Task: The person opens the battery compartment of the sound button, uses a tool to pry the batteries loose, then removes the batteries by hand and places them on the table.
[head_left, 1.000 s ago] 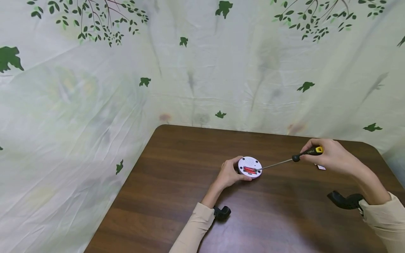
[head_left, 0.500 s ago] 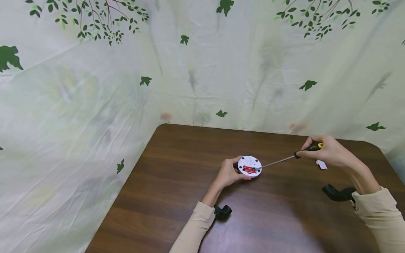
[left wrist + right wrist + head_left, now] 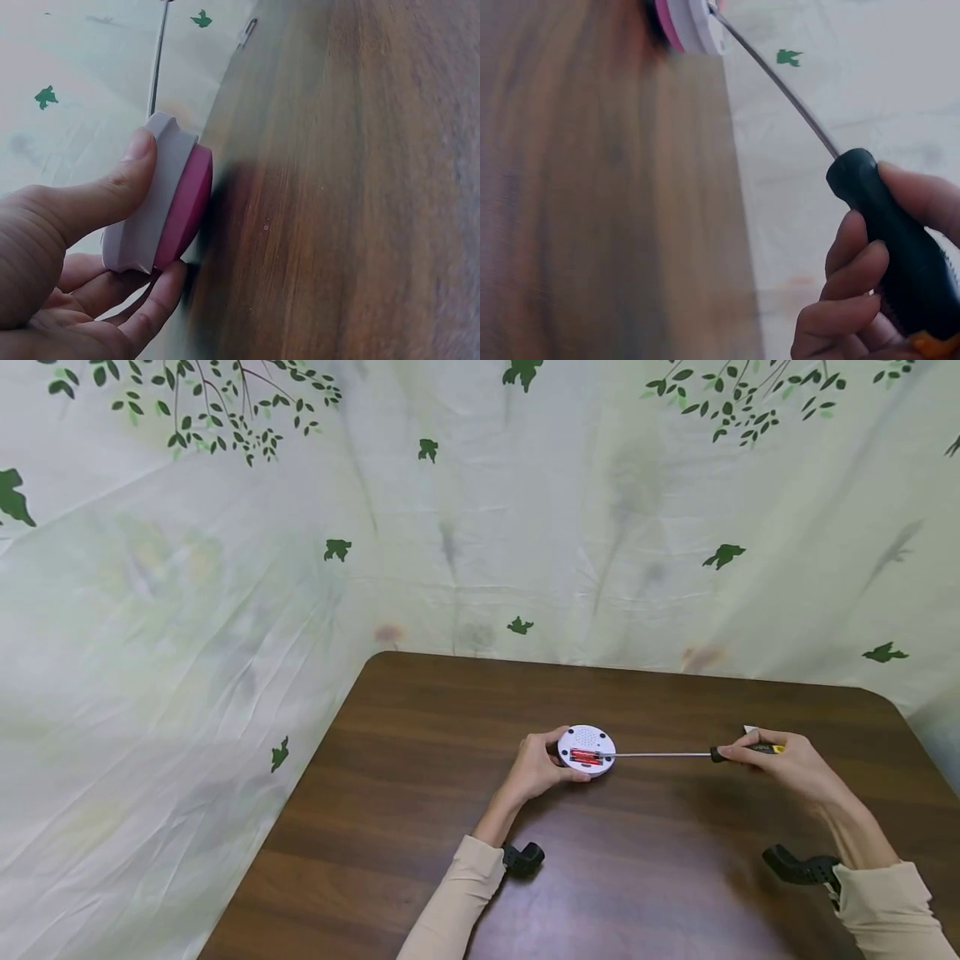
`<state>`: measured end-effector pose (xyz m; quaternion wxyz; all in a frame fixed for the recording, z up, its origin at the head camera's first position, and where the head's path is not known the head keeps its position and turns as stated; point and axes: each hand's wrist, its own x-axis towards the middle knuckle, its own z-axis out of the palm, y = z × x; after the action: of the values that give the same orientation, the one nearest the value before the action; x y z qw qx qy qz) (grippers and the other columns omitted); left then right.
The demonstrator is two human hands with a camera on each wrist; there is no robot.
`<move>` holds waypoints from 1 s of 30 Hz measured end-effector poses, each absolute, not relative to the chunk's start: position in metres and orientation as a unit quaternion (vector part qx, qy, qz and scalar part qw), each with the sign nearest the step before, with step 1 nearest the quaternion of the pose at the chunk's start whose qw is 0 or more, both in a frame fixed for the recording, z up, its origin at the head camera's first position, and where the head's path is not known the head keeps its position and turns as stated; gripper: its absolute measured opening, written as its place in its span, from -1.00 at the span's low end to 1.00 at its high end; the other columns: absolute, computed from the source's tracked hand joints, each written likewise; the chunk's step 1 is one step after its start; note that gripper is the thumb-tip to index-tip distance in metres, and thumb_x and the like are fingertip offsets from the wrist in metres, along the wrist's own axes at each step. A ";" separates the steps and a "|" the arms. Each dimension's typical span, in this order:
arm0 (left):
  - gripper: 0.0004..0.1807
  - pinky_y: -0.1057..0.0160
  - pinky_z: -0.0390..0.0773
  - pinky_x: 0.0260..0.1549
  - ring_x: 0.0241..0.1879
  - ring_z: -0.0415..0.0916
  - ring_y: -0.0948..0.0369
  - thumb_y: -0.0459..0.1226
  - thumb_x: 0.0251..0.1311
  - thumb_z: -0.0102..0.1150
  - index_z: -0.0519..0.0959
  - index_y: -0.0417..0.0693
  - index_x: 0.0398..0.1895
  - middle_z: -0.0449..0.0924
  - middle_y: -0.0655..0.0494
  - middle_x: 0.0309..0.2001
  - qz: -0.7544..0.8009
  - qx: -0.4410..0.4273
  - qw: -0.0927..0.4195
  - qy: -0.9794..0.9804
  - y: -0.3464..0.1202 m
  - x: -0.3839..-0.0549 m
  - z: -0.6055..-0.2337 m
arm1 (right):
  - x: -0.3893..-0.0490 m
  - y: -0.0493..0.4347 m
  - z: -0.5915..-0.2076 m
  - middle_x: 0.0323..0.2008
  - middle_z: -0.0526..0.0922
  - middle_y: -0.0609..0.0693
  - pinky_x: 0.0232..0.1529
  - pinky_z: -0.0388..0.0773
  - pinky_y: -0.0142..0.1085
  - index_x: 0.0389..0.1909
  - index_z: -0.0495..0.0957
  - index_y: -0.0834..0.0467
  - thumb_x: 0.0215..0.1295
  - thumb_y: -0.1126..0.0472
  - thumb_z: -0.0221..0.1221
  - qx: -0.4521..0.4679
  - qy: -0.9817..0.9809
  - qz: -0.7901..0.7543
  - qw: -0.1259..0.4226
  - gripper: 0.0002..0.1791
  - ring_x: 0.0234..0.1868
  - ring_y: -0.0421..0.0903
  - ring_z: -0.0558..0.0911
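Observation:
My left hand (image 3: 536,767) grips a round white device (image 3: 592,740) by its left edge, its underside facing up. Two red batteries (image 3: 586,757) show in the device's uncovered compartment. In the left wrist view the device (image 3: 154,202) stands on edge between thumb and fingers, white on one side and pink on the other. My right hand (image 3: 795,768) holds a screwdriver (image 3: 660,754) by its dark handle with a yellow end. The long metal shaft (image 3: 780,86) reaches left, its tip at the right end of the batteries. Fingers curl round the handle (image 3: 900,247) in the right wrist view.
A small white piece (image 3: 748,728) lies on the brown wooden table (image 3: 450,710), mostly hidden behind my right hand. Black wrist mounts (image 3: 525,858) sit below both hands. A pale curtain (image 3: 465,552) with leaf prints hangs behind the table.
My right hand has lowered, bringing the screwdriver from a slant to nearly level, its tip still at the batteries. The left hand and device stay almost in place as the view shifts slightly.

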<state>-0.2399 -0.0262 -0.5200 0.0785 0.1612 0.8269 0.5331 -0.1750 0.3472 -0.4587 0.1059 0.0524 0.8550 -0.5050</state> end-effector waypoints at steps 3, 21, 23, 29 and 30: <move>-0.05 0.51 0.58 -0.44 -0.49 0.58 0.40 -0.32 -0.17 0.72 0.48 -0.26 0.40 0.57 -0.25 0.31 0.537 0.159 0.078 0.825 -0.027 -0.240 -0.520 | -0.173 0.349 -0.470 -0.23 0.63 -0.38 -0.13 0.57 -0.37 -0.22 0.74 -0.05 0.45 0.00 0.28 0.066 0.830 -0.540 0.121 -0.86 -0.19 -0.26 0.58; -0.17 0.50 0.62 -0.33 -0.42 0.61 0.40 -0.36 -0.21 0.73 0.61 -0.06 0.27 0.72 -0.05 0.09 0.548 0.175 0.076 0.814 -0.025 -0.238 -0.520 | -0.164 0.355 -0.485 -0.36 0.79 -0.19 -0.26 0.63 -0.39 -0.31 0.76 -0.06 0.53 0.19 0.19 0.089 0.734 -0.652 0.164 -0.78 -0.33 -0.29 0.60; -0.19 0.51 0.62 -0.32 -0.41 0.60 0.40 -0.36 -0.22 0.73 0.62 -0.04 0.26 0.71 -0.04 0.09 0.547 0.179 0.072 0.815 -0.026 -0.239 -0.520 | -0.164 0.356 -0.483 -0.35 0.80 -0.18 -0.25 0.64 -0.39 -0.31 0.77 -0.05 0.51 0.20 0.21 0.096 0.730 -0.658 0.160 -0.79 -0.32 -0.29 0.63; -0.18 0.52 0.61 -0.31 -0.37 0.56 0.44 -0.34 -0.21 0.73 0.61 -0.05 0.27 0.71 -0.03 0.08 0.538 0.191 0.066 0.819 -0.027 -0.240 -0.520 | -0.163 0.358 -0.472 -0.27 0.69 -0.35 -0.18 0.64 -0.41 -0.30 0.77 -0.11 0.47 0.12 0.26 0.104 0.768 -0.616 0.140 -0.85 -0.27 -0.28 0.65; -0.18 0.52 0.61 -0.31 -0.37 0.55 0.44 -0.33 -0.21 0.73 0.61 -0.05 0.27 0.71 -0.03 0.08 0.537 0.192 0.065 0.819 -0.028 -0.240 -0.520 | -0.162 0.359 -0.470 -0.25 0.66 -0.36 -0.17 0.63 -0.41 -0.28 0.77 -0.10 0.47 0.09 0.27 0.099 0.777 -0.606 0.137 -0.87 -0.26 -0.27 0.65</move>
<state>-0.2403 -0.0278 -0.5202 0.0646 0.1924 0.8189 0.5368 -0.1625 0.3586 -0.4703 0.1370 0.0989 0.7773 -0.6061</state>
